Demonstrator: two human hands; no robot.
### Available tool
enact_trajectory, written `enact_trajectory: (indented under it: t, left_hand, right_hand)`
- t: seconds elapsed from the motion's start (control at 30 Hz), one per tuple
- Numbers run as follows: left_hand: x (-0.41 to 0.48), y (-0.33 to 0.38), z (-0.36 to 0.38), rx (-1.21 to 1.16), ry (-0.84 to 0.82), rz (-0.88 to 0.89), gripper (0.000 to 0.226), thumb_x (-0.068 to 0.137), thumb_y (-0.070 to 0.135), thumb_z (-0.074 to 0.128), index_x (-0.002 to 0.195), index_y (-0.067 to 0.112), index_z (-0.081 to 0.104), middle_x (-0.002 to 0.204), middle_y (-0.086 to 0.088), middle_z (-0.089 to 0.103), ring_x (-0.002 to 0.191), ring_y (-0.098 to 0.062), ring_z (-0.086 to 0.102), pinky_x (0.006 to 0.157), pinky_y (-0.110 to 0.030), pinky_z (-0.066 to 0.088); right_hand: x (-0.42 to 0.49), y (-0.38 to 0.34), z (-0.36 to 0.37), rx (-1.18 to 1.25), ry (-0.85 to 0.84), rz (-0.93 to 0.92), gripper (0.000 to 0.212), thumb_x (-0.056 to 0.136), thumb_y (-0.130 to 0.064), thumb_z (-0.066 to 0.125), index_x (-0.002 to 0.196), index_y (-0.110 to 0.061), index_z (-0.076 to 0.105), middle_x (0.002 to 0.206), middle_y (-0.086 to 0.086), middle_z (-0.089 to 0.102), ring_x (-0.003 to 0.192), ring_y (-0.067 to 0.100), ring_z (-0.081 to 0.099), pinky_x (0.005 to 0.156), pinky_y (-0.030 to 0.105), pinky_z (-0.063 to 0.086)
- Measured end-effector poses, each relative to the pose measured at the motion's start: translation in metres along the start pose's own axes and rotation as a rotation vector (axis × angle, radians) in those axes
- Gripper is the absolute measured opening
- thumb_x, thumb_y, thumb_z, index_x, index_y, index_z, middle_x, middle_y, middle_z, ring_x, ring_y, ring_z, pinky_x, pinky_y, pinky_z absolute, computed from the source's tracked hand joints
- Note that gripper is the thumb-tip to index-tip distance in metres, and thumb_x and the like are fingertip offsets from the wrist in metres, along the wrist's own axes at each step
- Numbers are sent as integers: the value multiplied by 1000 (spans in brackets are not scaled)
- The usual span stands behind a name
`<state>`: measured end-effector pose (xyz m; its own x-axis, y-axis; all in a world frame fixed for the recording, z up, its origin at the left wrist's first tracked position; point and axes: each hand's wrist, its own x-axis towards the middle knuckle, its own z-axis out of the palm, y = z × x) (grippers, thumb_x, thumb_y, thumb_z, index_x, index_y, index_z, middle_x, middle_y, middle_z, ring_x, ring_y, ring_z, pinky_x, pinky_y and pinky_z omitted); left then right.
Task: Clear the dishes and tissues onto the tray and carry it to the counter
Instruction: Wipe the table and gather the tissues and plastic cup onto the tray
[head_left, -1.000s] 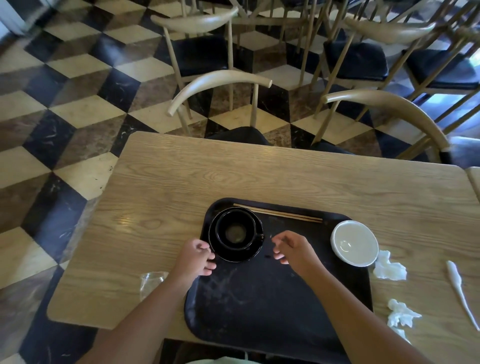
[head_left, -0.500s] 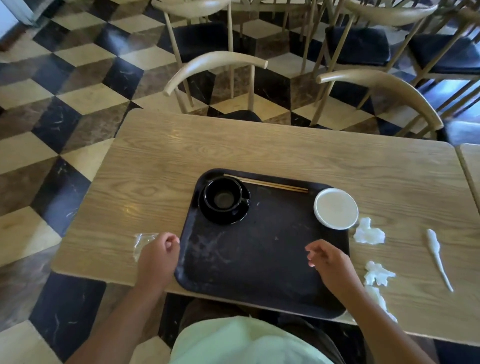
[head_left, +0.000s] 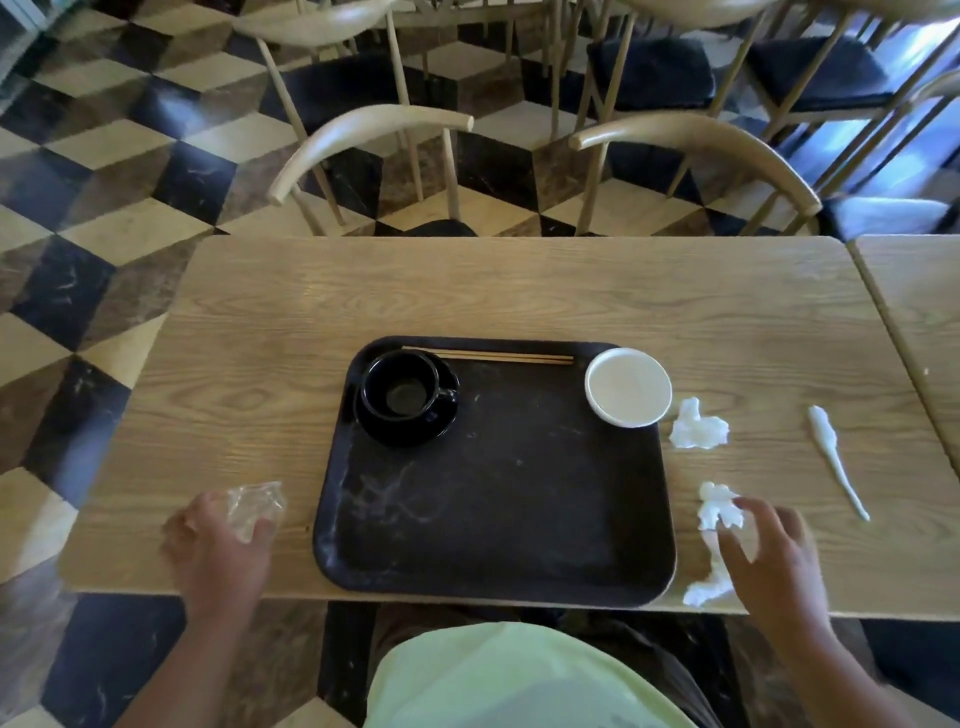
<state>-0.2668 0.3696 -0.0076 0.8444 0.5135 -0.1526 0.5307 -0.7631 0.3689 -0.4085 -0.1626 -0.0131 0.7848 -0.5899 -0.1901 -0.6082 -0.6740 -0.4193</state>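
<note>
Tray (head_left: 493, 519) at table's (head_left: 519, 291) near edge. Plastic wrapper (head_left: 257, 506) touched by left hand (head_left: 221, 545), grip unclear; tissue (head_left: 717, 512) reached by spread, empty right hand (head_left: 769, 556).

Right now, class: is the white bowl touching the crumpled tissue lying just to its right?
Apart. The head view shows a strip of bare wood table between the white bowl and the crumpled tissue.

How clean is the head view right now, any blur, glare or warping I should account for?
Head view: both hands are motion-smeared, the right hand more than the left hand; the tray, cup and white bowl stay sharp; wide-angle lens bows the table edges; soft sheen on the wood, blue-white glare on the top-right chairs.
</note>
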Motion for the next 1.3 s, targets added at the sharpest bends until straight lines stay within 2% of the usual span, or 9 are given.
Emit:
enact_trajectory:
  t: [0.13,0.23,0.3,0.47,0.67,0.77,0.97,1.17,1.3]
  left_hand:
    - [-5,-2,9,20,-95,-29,79,80,26,76,142,22,27,145,-22,29,127,-48,35,98,-62,41]
    - [-8,0,16,34,-146,10,84,80,27,75,145,28,23,145,-24,29,128,-48,34,97,-62,41]
    - [-8,1,21,54,-170,34,86,81,25,74,146,27,18,147,-26,29,132,-47,30,100,-63,39]
    - [-10,10,26,67,-144,-37,93,84,26,71,150,33,6,155,-22,19,135,-51,27,101,-65,37]
    - [-10,9,30,172,-142,31,87,85,24,71,152,28,16,149,-25,34,130,-48,37,101,-60,38]
    - [-13,10,33,150,-125,33,84,83,19,73,150,22,22,140,-28,42,121,-49,43,99,-60,38]
    - [-11,14,34,149,-179,-12,77,84,24,71,146,14,26,130,-29,44,116,-49,43,95,-58,37]
    - [-12,11,34,78,-194,-38,72,83,18,73,138,9,28,117,-32,49,103,-50,52,84,-53,44]
    - [-5,8,35,-10,-164,-73,68,77,10,78,129,1,35,114,-35,55,98,-52,57,81,-55,49]
  right_hand:
    - [-6,9,10,-49,-88,47,62,84,-23,75,138,-22,44,131,17,43,123,43,47,91,58,50]
    - [-8,4,16,-48,-84,124,74,84,-34,73,144,-30,30,141,12,31,126,42,44,74,49,53]
    - [-8,2,19,-67,-55,185,77,82,-39,74,142,-26,27,142,11,28,127,41,44,72,46,52]
    - [-20,7,28,-131,-36,202,68,79,-44,76,127,-18,34,132,16,35,124,41,47,76,50,57]
    - [-35,18,46,-208,1,55,73,69,-42,85,123,-9,49,129,21,41,116,47,50,84,55,56]
    - [-42,24,54,-256,-20,2,75,66,-40,88,122,-3,54,127,25,46,108,50,54,78,56,56]
    - [-39,20,49,-160,-14,-16,45,80,-27,79,110,-15,47,109,12,49,97,38,63,53,37,52]
    - [-30,20,38,-108,-70,31,23,90,-17,67,108,-13,53,102,9,60,85,34,65,62,35,46]
    - [-23,16,24,40,-53,106,12,97,-16,52,108,-15,57,100,5,49,66,22,55,58,39,47]
